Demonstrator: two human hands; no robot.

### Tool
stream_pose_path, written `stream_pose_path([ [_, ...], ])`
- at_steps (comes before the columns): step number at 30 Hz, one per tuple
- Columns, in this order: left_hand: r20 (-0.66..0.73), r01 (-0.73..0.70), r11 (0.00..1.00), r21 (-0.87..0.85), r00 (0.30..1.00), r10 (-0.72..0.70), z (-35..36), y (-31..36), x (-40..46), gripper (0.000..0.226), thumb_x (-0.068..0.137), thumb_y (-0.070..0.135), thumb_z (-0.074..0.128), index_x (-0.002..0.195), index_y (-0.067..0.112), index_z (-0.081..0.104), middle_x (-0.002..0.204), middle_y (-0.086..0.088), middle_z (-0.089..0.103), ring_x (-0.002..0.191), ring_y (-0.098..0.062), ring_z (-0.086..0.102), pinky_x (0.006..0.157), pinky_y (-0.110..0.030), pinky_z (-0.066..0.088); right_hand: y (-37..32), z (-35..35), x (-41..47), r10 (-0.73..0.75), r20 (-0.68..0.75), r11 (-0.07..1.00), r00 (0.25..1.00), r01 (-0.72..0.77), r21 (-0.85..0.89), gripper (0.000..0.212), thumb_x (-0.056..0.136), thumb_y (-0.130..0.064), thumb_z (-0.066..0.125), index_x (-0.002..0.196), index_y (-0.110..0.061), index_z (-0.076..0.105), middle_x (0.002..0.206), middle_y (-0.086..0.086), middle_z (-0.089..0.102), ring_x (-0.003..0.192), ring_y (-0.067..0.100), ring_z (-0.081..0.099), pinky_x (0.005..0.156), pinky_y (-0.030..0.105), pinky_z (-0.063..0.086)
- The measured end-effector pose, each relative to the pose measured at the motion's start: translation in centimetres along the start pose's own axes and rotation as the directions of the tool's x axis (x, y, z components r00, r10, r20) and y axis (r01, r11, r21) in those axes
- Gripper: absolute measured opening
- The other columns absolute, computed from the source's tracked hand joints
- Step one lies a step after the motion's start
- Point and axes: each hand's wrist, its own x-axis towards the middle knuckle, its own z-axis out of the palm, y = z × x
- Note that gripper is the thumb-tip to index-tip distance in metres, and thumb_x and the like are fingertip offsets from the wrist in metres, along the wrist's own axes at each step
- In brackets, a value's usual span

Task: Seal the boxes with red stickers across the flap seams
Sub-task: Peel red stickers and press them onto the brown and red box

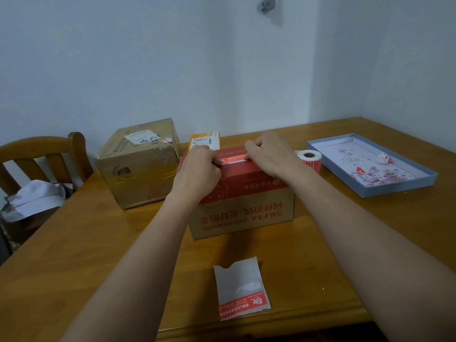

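A red-and-brown cardboard box (243,206) stands in the middle of the table. A red sticker (233,159) lies along its top flap seam. My left hand (198,169) presses the sticker's left end with curled fingers. My right hand (267,153) pinches or presses its right end. A roll of red stickers (309,159) stands just right of the box. A torn backing strip with one red sticker (241,288) lies on the table in front of the box.
A taped brown box (139,161) sits at the back left, a small yellow box (204,140) behind the red one. A shallow blue tray (372,165) with paper scraps lies at the right. A wooden chair (44,156) holding a white cloth stands left of the table.
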Motion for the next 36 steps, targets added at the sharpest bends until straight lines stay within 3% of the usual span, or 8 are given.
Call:
stream_pose_path([
  [5,-0.04,0.033,0.999,-0.042,0.999,-0.034,-0.3,0.2,0.0,0.035,0.082,-0.005,0.045,0.095,0.004,0.076,0.104,-0.015,0.069,0.1,-0.029,0.059,0.082,-0.042,0.053,0.0,-0.4,0.1,0.027,0.022,0.999,0.999,-0.027,0.041,0.048,0.083,-0.032,0.042,0.089,0.005,0.071,0.08,0.026,0.064,0.058,0.019,0.041,0.051,0.029,0.03],
  [11,-0.037,0.16,0.974,-0.163,0.985,-0.168,-0.2,-0.1,0.7,0.031,0.08,0.0,0.048,0.084,0.01,0.078,0.09,-0.004,0.065,0.071,-0.018,0.054,0.059,-0.032,0.049,0.0,-1.1,0.2,0.114,0.056,0.979,0.992,-0.122,0.166,0.042,0.087,-0.025,0.042,0.075,-0.004,0.076,0.076,0.008,0.072,0.061,0.013,0.054,0.052,0.024,0.036],
  [14,-0.004,0.221,0.95,-0.219,0.974,-0.227,-0.5,-0.5,1.4,0.022,0.079,0.006,0.053,0.082,0.011,0.075,0.09,-0.004,0.068,0.077,-0.017,0.059,0.069,-0.032,0.051,0.3,-1.6,0.9,0.181,0.058,0.955,0.982,-0.189,0.228,0.038,0.087,-0.018,0.043,0.072,-0.004,0.074,0.081,0.007,0.074,0.079,0.022,0.067,0.067,0.029,0.05],
  [18,0.025,0.278,0.948,-0.158,0.96,-0.277,-0.7,-1.4,3.2,0.033,0.081,0.023,0.047,0.108,0.016,0.064,0.111,-0.006,0.066,0.101,-0.028,0.06,0.092,-0.046,0.048,-0.7,-1.6,2.2,0.184,0.132,0.977,0.974,-0.196,0.088,0.032,0.091,-0.021,0.051,0.115,-0.006,0.065,0.095,0.005,0.068,0.097,0.026,0.063,0.079,0.03,0.047],
  [22,0.165,0.331,0.936,0.117,0.923,-0.347,-0.1,-1.1,4.7,0.05,0.098,0.043,0.031,0.139,0.019,0.046,0.142,-0.008,0.049,0.13,-0.033,0.042,0.11,-0.054,0.025,-1.7,-0.4,3.8,0.277,0.137,0.914,0.951,-0.217,-0.343,0.082,0.08,-0.074,0.048,0.142,-0.02,0.039,0.146,0.012,0.041,0.139,0.035,0.025,0.113,0.056,0.021],
  [25,0.279,0.364,0.898,0.246,0.861,-0.426,0.5,-1.0,4.7,0.067,0.095,0.065,0.014,0.146,0.028,0.038,0.152,-0.009,0.036,0.141,-0.041,0.024,0.111,-0.063,0.012,-1.6,0.7,4.0,0.391,0.138,0.866,0.91,-0.314,-0.39,0.11,0.067,-0.093,0.03,0.145,-0.016,0.035,0.152,0.017,0.033,0.141,0.042,0.021,0.111,0.066,0.01],
  [28,0.308,0.35,0.904,0.246,0.856,-0.415,0.9,-1.4,4.5,0.07,0.094,0.066,0.011,0.147,0.028,0.036,0.154,-0.01,0.03,0.14,-0.043,0.02,0.11,-0.057,0.022,-1.4,0.9,3.3,0.412,0.164,0.859,0.896,-0.322,-0.398,0.114,0.065,-0.096,0.024,0.147,-0.017,0.034,0.155,0.018,0.025,0.139,0.043,0.027,0.11,0.057,0.024],
  [36,0.326,0.364,0.896,0.253,0.84,-0.434,1.2,-1.6,4.8,0.075,0.087,0.075,0.03,0.147,0.03,0.032,0.154,-0.004,0.026,0.143,-0.037,0.013,0.108,-0.052,0.025,-1.4,0.9,3.2,0.43,0.146,0.855,0.891,-0.35,-0.383,0.105,0.061,-0.089,0.052,0.14,-0.021,0.041,0.15,0.01,0.029,0.135,0.039,0.031,0.102,0.047,0.036],
])
